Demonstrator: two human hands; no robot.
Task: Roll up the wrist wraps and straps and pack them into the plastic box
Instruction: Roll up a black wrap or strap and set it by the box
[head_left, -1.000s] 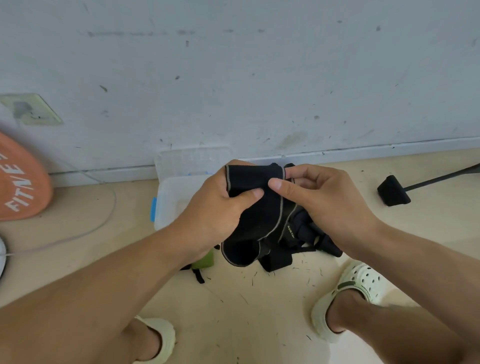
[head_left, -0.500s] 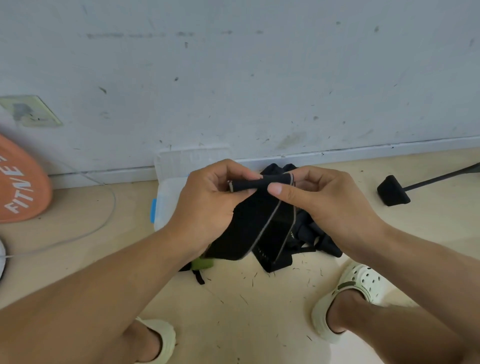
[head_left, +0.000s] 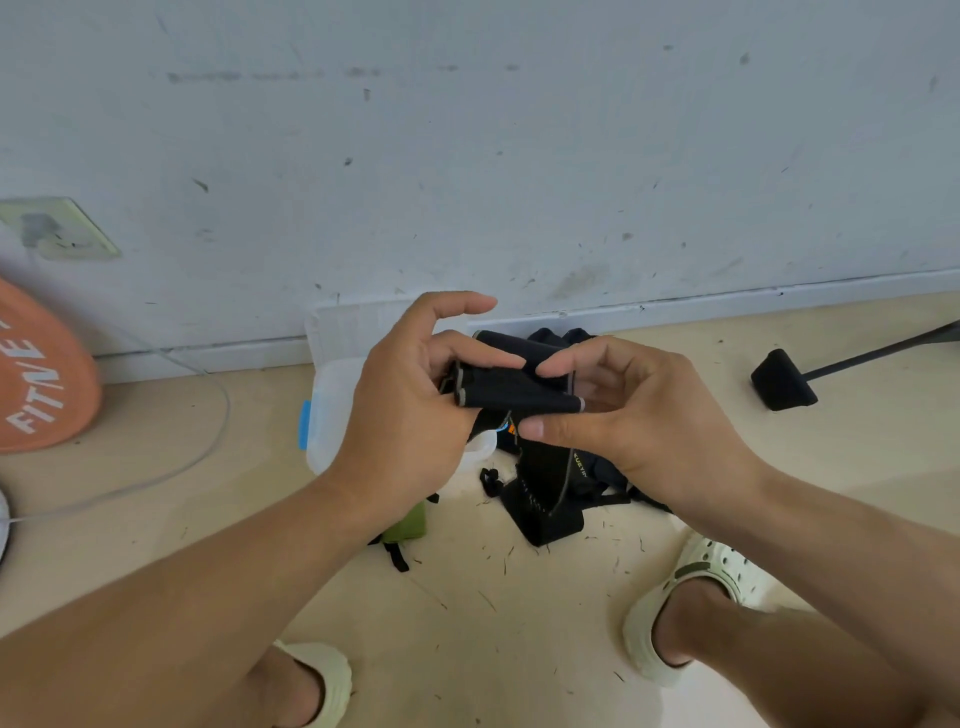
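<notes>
Both my hands hold a black wrist wrap (head_left: 511, 391) with grey edging in the air above the floor. Its top end is turned into a tight roll. My left hand (head_left: 410, 410) pinches the roll's left end, index finger lifted. My right hand (head_left: 634, 415) grips the right end between thumb and fingers. The wrap's loose tail (head_left: 545, 488) hangs down to the floor. Behind my hands lies a heap of black straps (head_left: 558, 338). The clear plastic box (head_left: 332, 410) with a blue latch sits on the floor, partly hidden by my left hand.
A green strap (head_left: 408, 527) lies under my left wrist. An orange disc (head_left: 36, 374) and a white cable (head_left: 208, 441) are at the left by the wall. A black foot on a rod (head_left: 784, 382) sits at the right. My sandalled feet (head_left: 696, 582) flank the floor space.
The wrap's top edge went from spread flat between my hands to folded over, then to a thicker roll. More of the tail now hangs free below.
</notes>
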